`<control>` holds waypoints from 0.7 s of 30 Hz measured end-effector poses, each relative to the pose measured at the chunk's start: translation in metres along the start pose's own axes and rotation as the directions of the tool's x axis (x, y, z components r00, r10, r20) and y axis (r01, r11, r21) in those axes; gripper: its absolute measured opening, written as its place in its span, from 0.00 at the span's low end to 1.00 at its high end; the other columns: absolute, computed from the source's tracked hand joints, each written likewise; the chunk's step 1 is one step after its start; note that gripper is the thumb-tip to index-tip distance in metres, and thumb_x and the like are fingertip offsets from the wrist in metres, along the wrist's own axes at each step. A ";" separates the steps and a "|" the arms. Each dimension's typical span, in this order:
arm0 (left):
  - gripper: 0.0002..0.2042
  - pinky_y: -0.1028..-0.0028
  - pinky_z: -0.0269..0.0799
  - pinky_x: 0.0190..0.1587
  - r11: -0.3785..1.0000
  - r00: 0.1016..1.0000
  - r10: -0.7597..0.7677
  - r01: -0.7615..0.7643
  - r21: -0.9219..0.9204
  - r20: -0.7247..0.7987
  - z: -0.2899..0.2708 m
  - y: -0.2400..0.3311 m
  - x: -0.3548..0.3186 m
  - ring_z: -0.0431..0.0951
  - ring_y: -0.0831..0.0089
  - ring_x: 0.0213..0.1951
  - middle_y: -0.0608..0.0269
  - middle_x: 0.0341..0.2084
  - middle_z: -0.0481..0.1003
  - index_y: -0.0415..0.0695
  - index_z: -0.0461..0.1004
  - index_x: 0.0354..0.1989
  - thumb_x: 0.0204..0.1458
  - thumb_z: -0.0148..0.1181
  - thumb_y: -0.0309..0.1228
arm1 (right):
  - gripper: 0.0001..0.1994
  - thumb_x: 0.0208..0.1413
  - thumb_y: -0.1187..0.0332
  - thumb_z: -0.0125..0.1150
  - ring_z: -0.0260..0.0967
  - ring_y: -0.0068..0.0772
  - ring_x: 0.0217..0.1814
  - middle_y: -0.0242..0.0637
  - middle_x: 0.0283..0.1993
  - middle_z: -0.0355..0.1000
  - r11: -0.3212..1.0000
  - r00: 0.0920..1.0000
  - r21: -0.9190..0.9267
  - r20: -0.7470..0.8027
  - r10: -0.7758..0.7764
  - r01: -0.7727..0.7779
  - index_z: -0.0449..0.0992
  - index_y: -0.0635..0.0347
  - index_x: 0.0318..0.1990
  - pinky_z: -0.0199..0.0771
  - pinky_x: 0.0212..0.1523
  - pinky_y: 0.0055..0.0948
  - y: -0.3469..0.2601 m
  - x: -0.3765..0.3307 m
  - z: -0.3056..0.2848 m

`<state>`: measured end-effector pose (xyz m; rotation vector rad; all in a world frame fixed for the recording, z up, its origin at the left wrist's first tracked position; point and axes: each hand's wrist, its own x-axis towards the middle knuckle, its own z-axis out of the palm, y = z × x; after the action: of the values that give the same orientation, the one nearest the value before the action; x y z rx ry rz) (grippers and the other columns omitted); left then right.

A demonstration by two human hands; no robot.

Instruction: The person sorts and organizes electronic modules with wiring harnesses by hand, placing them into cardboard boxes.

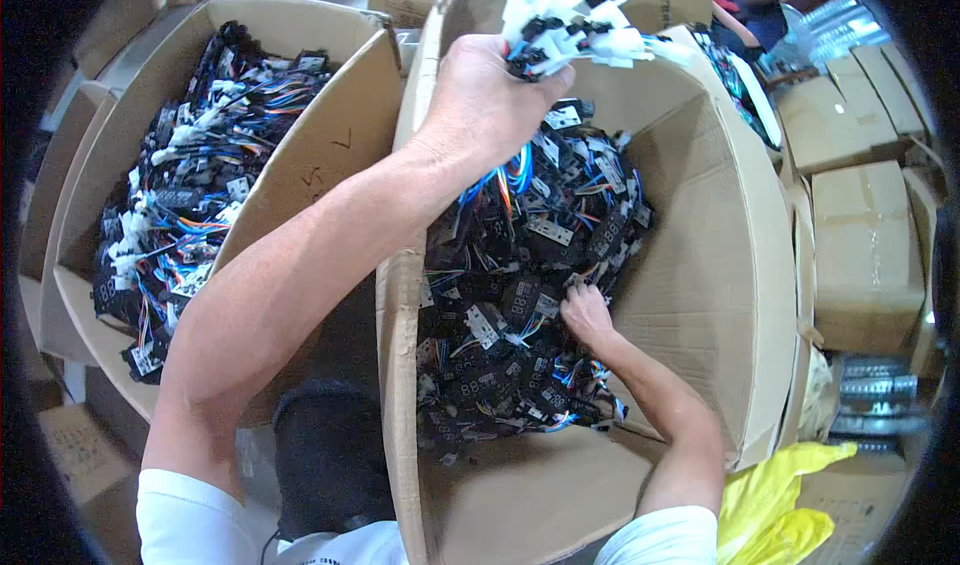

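1. Gripping a bundle of wire harnesses [575, 20], our left hand [485, 100] was raised over the far rim of the near cardboard box [700, 265]; fingers closed round the bundle, white connectors sticking out on top.
2. Our right hand [585, 313] was down in the same box, fingers resting on the pile of black modules and coloured wires [520, 265]; we couldn't tell whether they pinched anything.
3. A second open box [330, 155] stood just left, touching the first, also full of harnesses.
4. Closed cartons [865, 255] sat stacked to the right, yellow bag [775, 505] below them.
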<state>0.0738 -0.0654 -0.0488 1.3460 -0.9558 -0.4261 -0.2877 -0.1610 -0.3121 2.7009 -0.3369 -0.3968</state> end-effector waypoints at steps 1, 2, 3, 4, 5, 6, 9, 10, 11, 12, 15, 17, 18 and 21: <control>0.10 0.68 0.78 0.45 1.000 1.000 0.002 -0.001 0.017 -0.014 -0.005 -0.003 -0.001 0.83 0.75 0.37 0.60 0.34 0.85 0.40 0.85 0.42 0.56 0.70 0.33 | 0.06 0.51 0.67 0.58 0.71 0.39 0.42 0.37 0.34 0.72 0.994 0.996 0.071 -0.008 -0.087 0.087 0.80 0.56 0.32 0.69 0.41 0.39 0.002 0.002 -0.010; 0.10 0.68 0.77 0.45 1.000 1.000 0.006 -0.005 0.030 -0.026 -0.009 -0.006 -0.001 0.83 0.75 0.37 0.60 0.33 0.85 0.40 0.85 0.42 0.56 0.70 0.33 | 0.06 0.51 0.67 0.58 0.71 0.39 0.42 0.37 0.34 0.72 0.992 0.995 0.069 -0.015 -0.102 0.103 0.80 0.56 0.32 0.69 0.41 0.39 0.007 0.010 -0.028; 0.10 0.68 0.77 0.45 0.999 0.999 0.004 -0.002 0.042 -0.042 -0.015 -0.009 0.000 0.83 0.75 0.37 0.60 0.33 0.85 0.40 0.85 0.42 0.56 0.70 0.33 | 0.07 0.52 0.68 0.58 0.71 0.38 0.39 0.37 0.33 0.70 0.980 0.980 0.128 -0.150 -0.130 0.150 0.78 0.57 0.36 0.69 0.39 0.38 0.012 0.024 -0.053; 0.10 0.68 0.77 0.44 1.000 0.999 0.014 -0.013 0.020 -0.035 -0.019 -0.012 0.002 0.83 0.75 0.36 0.61 0.32 0.85 0.41 0.85 0.41 0.56 0.70 0.33 | 0.09 0.53 0.68 0.57 0.71 0.38 0.37 0.37 0.32 0.68 0.964 0.951 0.179 -0.275 -0.143 0.196 0.77 0.58 0.41 0.70 0.36 0.36 0.019 0.036 -0.077; 0.10 0.68 0.78 0.44 1.000 0.999 0.028 -0.028 -0.006 -0.026 -0.020 -0.012 0.003 0.83 0.75 0.36 0.61 0.32 0.85 0.41 0.85 0.40 0.56 0.70 0.34 | 0.12 0.54 0.70 0.57 0.70 0.36 0.32 0.37 0.30 0.64 0.979 0.942 0.180 -0.333 -0.031 0.095 0.72 0.59 0.46 0.72 0.31 0.34 0.027 0.048 -0.098; 0.10 0.68 0.78 0.44 1.000 0.999 0.028 -0.029 -0.013 -0.029 -0.018 -0.009 0.002 0.83 0.75 0.36 0.61 0.32 0.85 0.41 0.85 0.40 0.56 0.70 0.34 | 0.12 0.56 0.74 0.56 0.74 0.48 0.32 0.45 0.33 0.67 0.949 0.920 0.315 -0.366 0.143 -0.022 0.72 0.61 0.48 0.76 0.30 0.44 0.035 0.063 -0.113; 0.11 0.69 0.78 0.45 0.999 0.999 0.015 -0.014 -0.050 0.029 -0.005 -0.003 -0.001 0.84 0.72 0.35 0.58 0.31 0.85 0.42 0.85 0.39 0.53 0.72 0.36 | 0.12 0.51 0.77 0.61 0.77 0.51 0.40 0.51 0.45 0.72 0.899 0.908 0.295 -0.169 0.384 -0.325 0.76 0.65 0.45 0.80 0.36 0.47 0.061 0.108 -0.101; 0.13 0.67 0.79 0.46 0.998 0.998 0.055 -0.056 0.012 0.028 -0.001 -0.015 0.003 0.86 0.65 0.37 0.53 0.32 0.85 0.42 0.85 0.39 0.51 0.73 0.37 | 0.12 0.46 0.77 0.65 0.78 0.47 0.41 0.50 0.47 0.73 0.894 0.900 0.175 -0.071 0.429 -0.412 0.80 0.66 0.41 0.82 0.37 0.44 0.070 0.118 -0.083; 0.13 0.65 0.79 0.47 0.994 0.993 0.097 -0.100 0.039 0.073 0.007 -0.016 0.003 0.86 0.61 0.38 0.51 0.32 0.84 0.42 0.85 0.40 0.50 0.72 0.37 | 0.11 0.43 0.77 0.67 0.78 0.49 0.41 0.51 0.47 0.73 0.908 0.916 0.137 -0.006 0.400 -0.396 0.81 0.65 0.37 0.81 0.38 0.46 0.082 0.110 -0.066; 0.13 0.64 0.79 0.47 0.986 0.984 0.138 -0.146 0.075 0.110 0.011 -0.011 0.001 0.86 0.58 0.39 0.50 0.32 0.84 0.42 0.85 0.40 0.50 0.72 0.37 | 0.09 0.41 0.77 0.68 0.78 0.51 0.41 0.53 0.48 0.74 0.924 0.930 0.108 0.054 0.363 -0.367 0.82 0.64 0.34 0.80 0.38 0.49 0.096 0.102 -0.060; 0.08 0.72 0.76 0.38 0.994 0.966 0.106 -0.100 -0.039 0.237 -0.005 -0.002 -0.005 0.78 0.79 0.31 0.66 0.26 0.81 0.37 0.82 0.37 0.59 0.67 0.30 | 0.07 0.57 0.69 0.63 0.77 0.55 0.35 0.49 0.37 0.77 0.869 0.904 0.460 -0.272 0.330 -0.179 0.77 0.61 0.39 0.75 0.36 0.48 0.100 0.096 -0.099; 0.08 0.73 0.74 0.34 0.994 0.970 0.074 -0.054 -0.091 0.233 -0.009 0.000 -0.006 0.76 0.80 0.27 0.66 0.23 0.79 0.37 0.82 0.35 0.59 0.66 0.30 | 0.07 0.63 0.66 0.60 0.75 0.57 0.34 0.50 0.32 0.76 0.658 0.910 0.733 -0.136 0.391 -0.173 0.73 0.59 0.38 0.73 0.35 0.47 0.106 0.087 -0.153; 0.08 0.74 0.74 0.33 0.994 0.972 0.033 -0.008 -0.110 0.231 -0.014 0.005 -0.008 0.75 0.81 0.25 0.66 0.22 0.79 0.37 0.82 0.34 0.59 0.66 0.30 | 0.08 0.66 0.65 0.58 0.74 0.58 0.33 0.51 0.30 0.75 0.623 0.930 0.770 -0.113 0.350 -0.141 0.72 0.59 0.36 0.72 0.34 0.47 0.108 0.083 -0.194; 0.08 0.73 0.74 0.32 1.000 0.929 -0.004 0.004 0.002 0.370 -0.012 0.014 -0.008 0.77 0.79 0.25 0.65 0.22 0.79 0.37 0.82 0.35 0.59 0.66 0.30 | 0.06 0.65 0.67 0.58 0.71 0.56 0.30 0.52 0.30 0.75 0.819 0.947 0.558 -0.174 0.269 -0.130 0.74 0.59 0.38 0.72 0.34 0.42 0.115 0.070 -0.280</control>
<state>0.0754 -0.0490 -0.0373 1.2922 -1.2634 -0.7004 -0.1529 -0.1886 -0.0330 3.1659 -0.7534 0.1280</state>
